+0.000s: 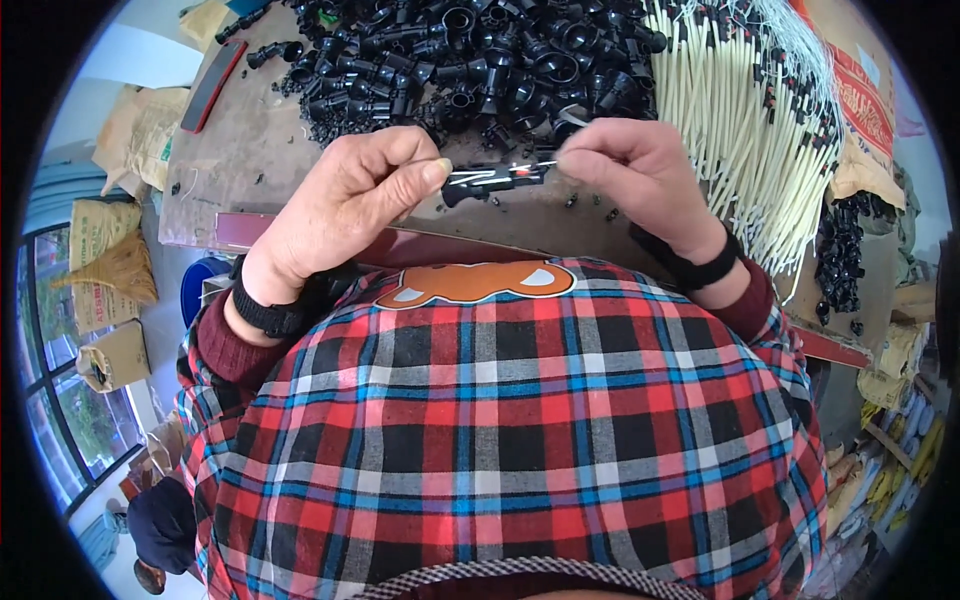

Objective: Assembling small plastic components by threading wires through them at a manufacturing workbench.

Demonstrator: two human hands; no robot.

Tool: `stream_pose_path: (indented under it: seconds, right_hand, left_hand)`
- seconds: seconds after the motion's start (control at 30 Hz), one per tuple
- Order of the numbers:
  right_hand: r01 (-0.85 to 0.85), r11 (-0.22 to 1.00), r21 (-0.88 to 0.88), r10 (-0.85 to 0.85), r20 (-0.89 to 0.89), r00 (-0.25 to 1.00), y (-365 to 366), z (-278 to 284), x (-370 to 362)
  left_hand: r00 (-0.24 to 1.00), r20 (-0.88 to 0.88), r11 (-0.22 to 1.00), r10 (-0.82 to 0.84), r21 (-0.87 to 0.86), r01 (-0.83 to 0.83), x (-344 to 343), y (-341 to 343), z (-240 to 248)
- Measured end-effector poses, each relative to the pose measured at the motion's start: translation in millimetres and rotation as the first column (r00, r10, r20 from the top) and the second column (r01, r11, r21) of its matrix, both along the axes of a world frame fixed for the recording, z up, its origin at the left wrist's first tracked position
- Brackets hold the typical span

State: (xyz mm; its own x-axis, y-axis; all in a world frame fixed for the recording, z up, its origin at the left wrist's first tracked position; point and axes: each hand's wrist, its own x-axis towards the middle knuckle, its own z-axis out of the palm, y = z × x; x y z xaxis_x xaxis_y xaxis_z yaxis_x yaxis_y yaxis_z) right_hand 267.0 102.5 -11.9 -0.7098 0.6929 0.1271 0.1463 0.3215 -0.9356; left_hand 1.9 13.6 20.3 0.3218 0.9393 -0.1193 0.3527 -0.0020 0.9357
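Note:
Over the table's near edge, my left hand (365, 195) pinches, thumb against finger, the end of a thin white cord (470, 178) that looks doubled. My right hand (640, 175) is level with it, its thumb and fingertips closed on a thin pale strand. Between the hands the cord meets a small red and black piece (520, 172). Just below lies a black tubular plastic part (480, 190); I cannot tell whether it is held or rests on the table. Fingertips cover both ends of the cord.
A large heap of black plastic fittings (480, 70) covers the table's far side. At the right lies a bundle of cream-coloured rods (715, 90) with white strings (790, 40). A red-and-black bar (214, 86) is at the far left. A blue bin (200, 290) stands beside the table (215, 185).

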Motion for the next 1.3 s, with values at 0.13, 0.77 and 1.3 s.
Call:
stream_pose_path:
  seconds: [0.13,0.77,1.3]
  right_hand:
    - [0.09,0.973,0.214,-0.103,0.05,0.993,0.8,2.9,7.0]
    - [0.064,0.989,0.134,-0.056,-0.064,0.996,-11.4,11.1,-11.5]
    - [-0.243,0.682,-0.69,-0.434,-0.649,0.625,-1.3,6.9,-51.2]
  left_hand:
    - [0.976,-0.218,0.985,0.003,0.167,0.034,7.8,-6.4,2.3]
    - [0.992,-0.078,0.994,0.103,-0.011,-0.104,18.0,-3.9,-14.3]
    - [0.867,-0.42,0.751,0.267,0.655,0.086,58.3,27.2,-13.8]
